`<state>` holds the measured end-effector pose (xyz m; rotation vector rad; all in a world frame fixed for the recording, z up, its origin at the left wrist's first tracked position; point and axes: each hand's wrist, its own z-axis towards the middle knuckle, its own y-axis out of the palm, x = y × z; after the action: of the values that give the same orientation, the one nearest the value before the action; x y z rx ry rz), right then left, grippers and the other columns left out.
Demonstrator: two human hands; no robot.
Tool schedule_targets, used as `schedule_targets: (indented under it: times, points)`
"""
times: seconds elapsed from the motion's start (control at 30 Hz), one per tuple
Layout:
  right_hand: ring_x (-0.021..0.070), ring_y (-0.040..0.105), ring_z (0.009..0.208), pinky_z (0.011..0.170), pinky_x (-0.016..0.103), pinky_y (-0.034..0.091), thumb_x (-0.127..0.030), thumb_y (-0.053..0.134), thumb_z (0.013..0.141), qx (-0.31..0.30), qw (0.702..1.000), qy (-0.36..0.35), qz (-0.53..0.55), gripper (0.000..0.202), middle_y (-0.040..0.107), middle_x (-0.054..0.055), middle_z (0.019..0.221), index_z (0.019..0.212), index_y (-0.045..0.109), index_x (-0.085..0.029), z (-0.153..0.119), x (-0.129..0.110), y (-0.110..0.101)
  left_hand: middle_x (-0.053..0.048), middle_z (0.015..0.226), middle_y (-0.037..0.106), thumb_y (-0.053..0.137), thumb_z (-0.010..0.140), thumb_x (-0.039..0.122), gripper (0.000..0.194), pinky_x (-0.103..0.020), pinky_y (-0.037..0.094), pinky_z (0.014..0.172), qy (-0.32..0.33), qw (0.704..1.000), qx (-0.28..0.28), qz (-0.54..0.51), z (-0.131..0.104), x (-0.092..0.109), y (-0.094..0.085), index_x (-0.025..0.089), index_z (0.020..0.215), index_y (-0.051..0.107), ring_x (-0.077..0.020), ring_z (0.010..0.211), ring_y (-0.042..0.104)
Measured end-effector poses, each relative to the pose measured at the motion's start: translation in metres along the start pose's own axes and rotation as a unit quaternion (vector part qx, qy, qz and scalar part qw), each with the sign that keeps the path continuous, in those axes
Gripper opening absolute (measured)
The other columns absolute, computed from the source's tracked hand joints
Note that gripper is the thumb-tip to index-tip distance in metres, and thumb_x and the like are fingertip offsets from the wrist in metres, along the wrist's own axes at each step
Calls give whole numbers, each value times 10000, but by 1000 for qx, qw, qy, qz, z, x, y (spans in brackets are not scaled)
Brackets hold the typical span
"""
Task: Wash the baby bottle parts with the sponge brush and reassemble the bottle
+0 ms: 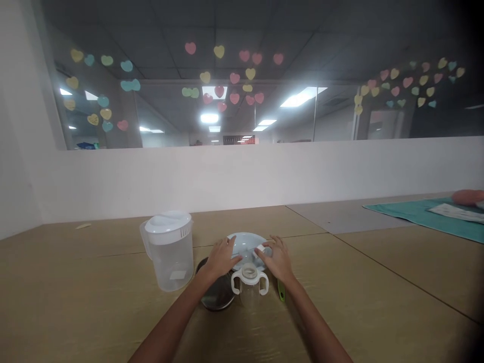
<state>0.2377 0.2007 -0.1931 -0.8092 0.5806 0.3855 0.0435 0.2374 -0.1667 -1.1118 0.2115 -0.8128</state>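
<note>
At a pale plate [245, 238], the left hand [220, 258] has thumb and fingers apart; the right hand [280, 259] pinches a small white object [259, 248].

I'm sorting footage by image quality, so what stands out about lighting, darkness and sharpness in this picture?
Head view: lights in the window are blown out to white; head view: the picture's right corners fade towards black; head view: fine detail near the left hand and right hand is soft, so what lies in the pale dish is hard to make out.
</note>
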Motion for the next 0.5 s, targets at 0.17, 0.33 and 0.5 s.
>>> schedule_targets:
  times: [0.17,0.33,0.5]
  points:
    - [331,113,1345,1036,554,61,-365,549,702,-77,978,3,-193,342,266,180,1426,931,665,-139,-8,4,10,-61,1018,598,465,864,377,476,-341,389,900,26,965,262,0,-7,1,-86,219,1305,384,-199,964,535]
    - [332,92,1350,1034,548,55,-376,484,744,-121,970,30,-207,350,242,177,1436,924,666,-138,-10,7,13,-24,779,573,403,876,390,313,-297,406,755,-152,837,523,47,-35,-58,-160,191,1028,591,-171,751,534]
    - [328,152,1335,1033,538,100,-350,499,749,-110,973,31,-202,366,289,164,1414,1024,641,-155,-13,4,11,-50,673,567,364,840,490,418,-362,417,681,-400,831,382,52,-56,-141,-162,176,936,623,-249,699,547]
